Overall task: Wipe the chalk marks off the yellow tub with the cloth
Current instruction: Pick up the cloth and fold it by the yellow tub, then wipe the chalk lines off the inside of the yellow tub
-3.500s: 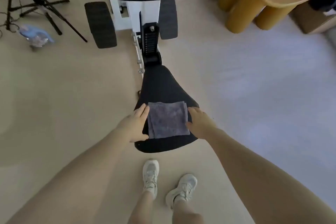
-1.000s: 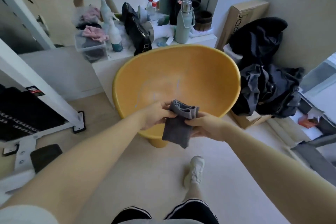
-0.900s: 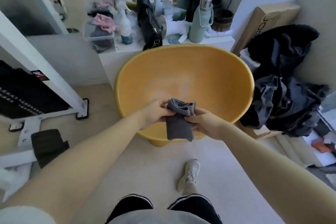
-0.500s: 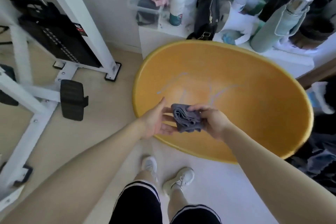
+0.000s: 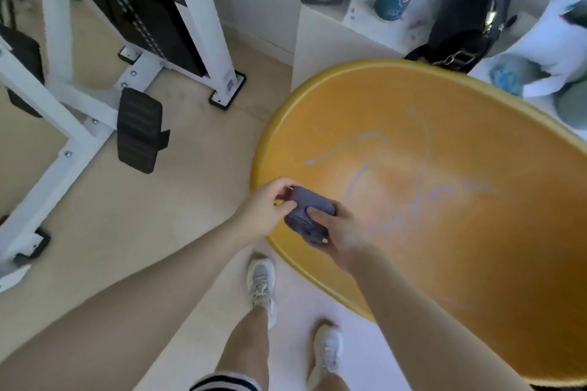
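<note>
The big yellow tub [image 5: 476, 263] fills the right half of the view, its inside streaked with pale blue and purple chalk marks [image 5: 413, 187]. A bunched grey cloth [image 5: 306, 214] hangs over the tub's near left rim. My right hand [image 5: 341, 232] grips the cloth from the right, thumb on top. My left hand [image 5: 266, 209] pinches the cloth's left edge between thumb and fingers, just outside the rim.
A white exercise machine frame [image 5: 79, 98] with a black foot pad [image 5: 138, 130] stands on the beige floor at left. Behind the tub a white shelf [image 5: 333, 38] carries a black bag [image 5: 470, 9], a spray bottle and clutter. My feet [image 5: 263, 282] stand below the rim.
I have stepped closer and leaned over the tub, which now looms larger at right. The cloth is bunched tighter, and my left hand now pinches its edge rather than resting open beside it.
</note>
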A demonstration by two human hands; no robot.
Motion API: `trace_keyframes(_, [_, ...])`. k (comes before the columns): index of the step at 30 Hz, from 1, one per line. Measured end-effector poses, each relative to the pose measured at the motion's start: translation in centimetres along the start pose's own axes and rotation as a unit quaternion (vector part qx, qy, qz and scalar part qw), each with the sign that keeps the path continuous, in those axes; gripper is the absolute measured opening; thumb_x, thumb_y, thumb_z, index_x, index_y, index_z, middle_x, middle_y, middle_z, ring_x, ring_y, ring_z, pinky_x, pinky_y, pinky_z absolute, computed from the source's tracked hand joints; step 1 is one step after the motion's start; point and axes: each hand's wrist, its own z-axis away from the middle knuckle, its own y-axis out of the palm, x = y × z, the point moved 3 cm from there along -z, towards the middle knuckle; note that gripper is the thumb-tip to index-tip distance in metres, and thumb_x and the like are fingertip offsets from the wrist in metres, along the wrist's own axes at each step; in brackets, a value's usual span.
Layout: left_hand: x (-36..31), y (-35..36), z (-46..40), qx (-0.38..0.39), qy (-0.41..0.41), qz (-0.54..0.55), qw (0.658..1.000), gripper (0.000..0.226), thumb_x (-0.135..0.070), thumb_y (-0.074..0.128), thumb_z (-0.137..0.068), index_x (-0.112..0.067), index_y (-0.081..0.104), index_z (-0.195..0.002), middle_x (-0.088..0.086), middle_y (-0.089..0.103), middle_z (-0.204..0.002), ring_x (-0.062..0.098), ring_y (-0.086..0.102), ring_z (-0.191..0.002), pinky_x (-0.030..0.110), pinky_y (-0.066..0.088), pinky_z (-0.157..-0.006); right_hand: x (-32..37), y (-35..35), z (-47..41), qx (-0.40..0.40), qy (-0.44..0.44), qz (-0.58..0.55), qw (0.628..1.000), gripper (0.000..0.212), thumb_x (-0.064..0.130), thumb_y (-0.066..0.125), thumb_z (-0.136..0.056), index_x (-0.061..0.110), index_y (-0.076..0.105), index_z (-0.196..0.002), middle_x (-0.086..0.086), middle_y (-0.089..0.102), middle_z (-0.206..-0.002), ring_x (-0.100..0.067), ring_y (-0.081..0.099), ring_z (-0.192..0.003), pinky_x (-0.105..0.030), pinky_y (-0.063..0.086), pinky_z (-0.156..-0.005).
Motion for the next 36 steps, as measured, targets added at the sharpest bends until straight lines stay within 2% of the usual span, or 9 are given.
trace_keyframes(3, [3.7, -0.6, -1.7, -0.1, 0.04, -0.15, 0.983, 0.06, -0.013, 0.06, -0.088, -0.014, 0.035, -0.142, 0.005, 0.032, -0.149, 0.019, 0.026, -0.139, 0.029, 0.022, -0.111, -2.2, 1.2, -3.9, -0.05, -0.037, 0.029, 0.998, 0.013, 0.002, 0.058, -0.086, 0.009, 0.048, -0.09, -0.008, 0.056, -0.068, -0.017, 0.053, -0.053, -0.028, 0.043, -0.052])
trace_keyframes(8, [10.8, 0.9, -2.8, -0.211, 0.023, -0.231, 0.95, 0.083, -0.022, 0.06, -0.088, -0.02, 0.004, -0.148, 0.006, -0.004, -0.157, 0.024, -0.001, -0.145, 0.036, 0.009, -0.114, -3.7, 0.0, -11.0, -0.151, -0.229, 0.159, 0.948, 0.025, 0.007, 0.058, -0.074, 0.02, 0.042, -0.089, -0.006, 0.055, -0.067, -0.016, 0.057, -0.051, -0.029, 0.044, -0.049])
trace_keyframes(12, [15.4, 2.7, -5.1, -0.237, 0.094, -0.126, 0.959, 0.082, -0.025, 0.056, -0.091, -0.042, -0.009, -0.136, -0.001, 0.02, -0.154, 0.012, 0.032, -0.132, 0.024, 0.032, -0.102, -2.8, -0.8, -16.9, -0.182, -0.438, 0.28, 0.835, 0.037, 0.01, 0.061, -0.075, 0.013, 0.05, -0.111, -0.006, 0.052, -0.098, -0.024, 0.053, -0.087, -0.029, 0.04, -0.07])
trace_keyframes(17, [19.1, 4.6, -7.3, -0.361, 0.204, -0.121, 0.902, 0.073, -0.043, 0.046, -0.084, -0.047, 0.001, -0.142, 0.01, 0.06, -0.117, 0.023, 0.061, -0.091, 0.032, 0.052, -0.078, -2.4, 2.2, -22.3, -0.215, -0.634, 0.292, 0.683, 0.038, 0.01, 0.046, -0.078, -0.004, 0.056, -0.112, -0.027, 0.054, -0.102, -0.029, 0.047, -0.094, -0.031, 0.033, -0.078])
trace_keyframes(20, [20.6, 5.1, -8.3, -0.382, 0.246, -0.052, 0.889, 0.067, -0.043, 0.043, -0.083, -0.052, 0.005, -0.138, 0.004, 0.066, -0.099, 0.021, 0.061, -0.074, 0.032, 0.053, -0.07, -3.8, 3.4, -24.1, -0.202, -0.672, 0.228, 0.675, 0.039, 0.01, 0.046, -0.082, -0.006, 0.054, -0.117, -0.029, 0.05, -0.11, -0.039, 0.049, -0.1, -0.029, 0.032, -0.088])
trace_keyframes(23, [21.5, 5.5, -8.9, -0.398, 0.296, -0.024, 0.868, 0.062, -0.041, 0.039, -0.087, -0.052, 0.01, -0.141, -0.026, 0.061, -0.093, 0.004, 0.058, -0.07, 0.013, 0.049, -0.065, -6.8, 2.9, -23.8, -0.109, -0.715, 0.26, 0.64, 0.039, 0.01, 0.046, -0.08, -0.001, 0.055, -0.117, -0.024, 0.052, -0.107, -0.028, 0.048, -0.1, -0.023, 0.035, -0.089])
trace_keyframes(28, [21.4, 5.8, -8.6, -0.422, 0.298, -0.039, 0.855, 0.049, -0.037, 0.026, -0.093, -0.043, 0.013, -0.139, 0.021, 0.055, -0.064, 0.026, 0.047, -0.059, 0.025, 0.04, -0.051, -13.9, 1.2, -21.3, 0.025, -0.72, 0.289, 0.631, 0.038, 0.011, 0.051, -0.079, 0.014, 0.05, -0.117, -0.016, 0.055, -0.102, -0.029, 0.055, -0.093, -0.038, 0.047, -0.08])
trace_keyframes(33, [21.3, 5.9, -8.2, -0.433, 0.267, -0.057, 0.859, 0.051, -0.043, 0.027, -0.09, -0.043, 0.006, -0.136, 0.022, 0.06, -0.076, 0.026, 0.049, -0.063, 0.029, 0.044, -0.059, -9.1, 2.0, -22.2, -0.03, -0.733, 0.294, 0.613, 0.035, 0.011, 0.051, -0.075, 0.011, 0.062, -0.109, -0.019, 0.059, -0.098, -0.028, 0.053, -0.088, -0.034, 0.043, -0.077])
trace_keyframes(36, [21.7, 6.1, -8.4, -0.437, 0.275, -0.061, 0.854, 0.052, -0.046, 0.027, -0.09, -0.044, 0.003, -0.137, 0.009, 0.052, -0.062, 0.024, 0.047, -0.059, 0.029, 0.04, -0.052, -5.0, 2.2, -23.9, -0.12, -0.714, 0.24, 0.647, 0.035, 0.001, 0.053, -0.073, 0.003, 0.066, -0.105, -0.019, 0.059, -0.097, -0.036, 0.058, -0.086, -0.021, 0.038, -0.076])
